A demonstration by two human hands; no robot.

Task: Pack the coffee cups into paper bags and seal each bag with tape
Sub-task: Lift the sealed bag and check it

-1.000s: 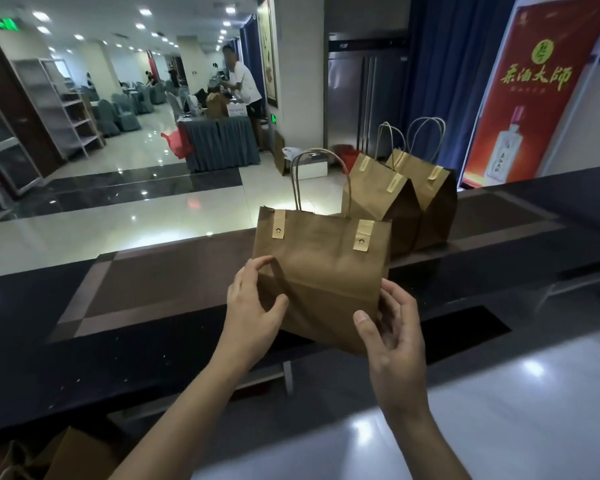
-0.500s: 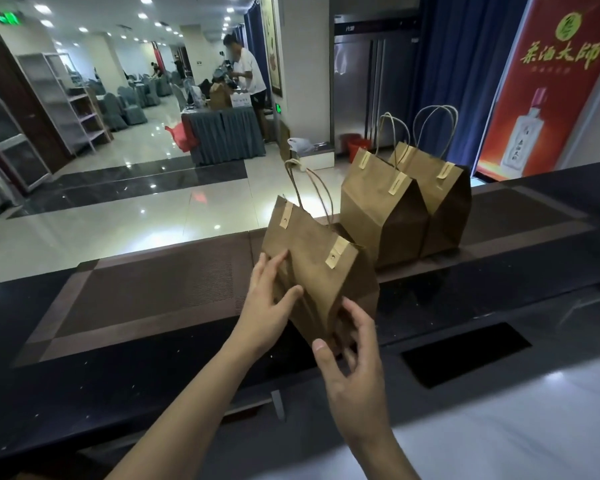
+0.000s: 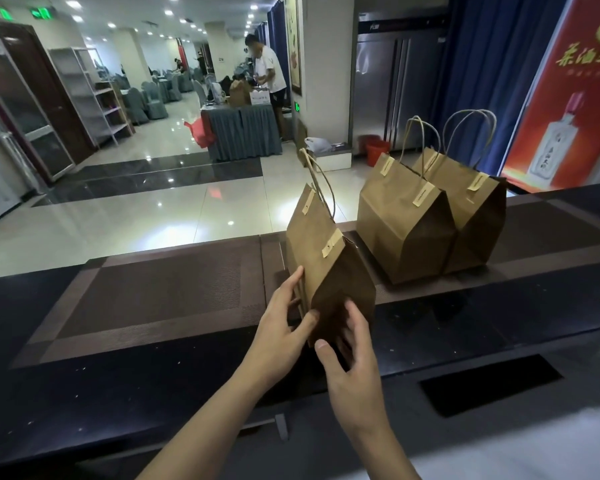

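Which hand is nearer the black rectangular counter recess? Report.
Right. The right hand is left of the black rectangular recess; left hand farther left, across the brown paper bag.

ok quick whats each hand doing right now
left hand: holds the paper bag, thumb and fingers pinching its near lower edge
right hand: holds the same bag, fingers curled round its bottom corner

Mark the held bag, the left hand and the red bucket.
Held bag (image 3: pixel 312 251): head view, lit broad face.
Left hand (image 3: pixel 278 327): head view, back of the hand.
Red bucket (image 3: pixel 376 152): head view, front wall.
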